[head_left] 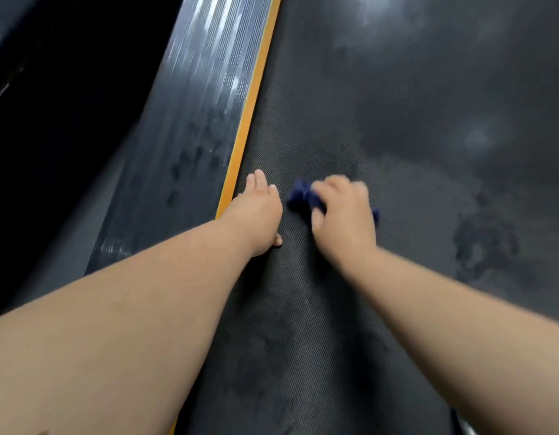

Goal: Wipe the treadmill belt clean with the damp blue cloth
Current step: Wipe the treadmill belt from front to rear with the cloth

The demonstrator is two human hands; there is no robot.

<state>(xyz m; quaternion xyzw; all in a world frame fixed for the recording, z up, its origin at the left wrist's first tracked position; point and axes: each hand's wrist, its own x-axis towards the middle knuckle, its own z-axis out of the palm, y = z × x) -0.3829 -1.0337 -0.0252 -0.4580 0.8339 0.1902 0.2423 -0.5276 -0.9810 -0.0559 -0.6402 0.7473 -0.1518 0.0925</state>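
Observation:
The dark textured treadmill belt (397,120) fills the middle and right of the head view, with damp patches and smears across it. My right hand (344,211) presses a bunched dark blue cloth (300,196) onto the belt; the cloth sticks out to the left of my fingers and a corner shows at the right of the hand. My left hand (259,208) lies flat on the belt just left of the cloth, fingers spread, holding nothing, close to the belt's left edge.
A yellow strip (249,108) runs along the belt's left edge. Beyond it lies the ribbed grey side rail (190,114), marked with wet spots. Dark floor sits at the far left. A small metal part shows at the bottom right.

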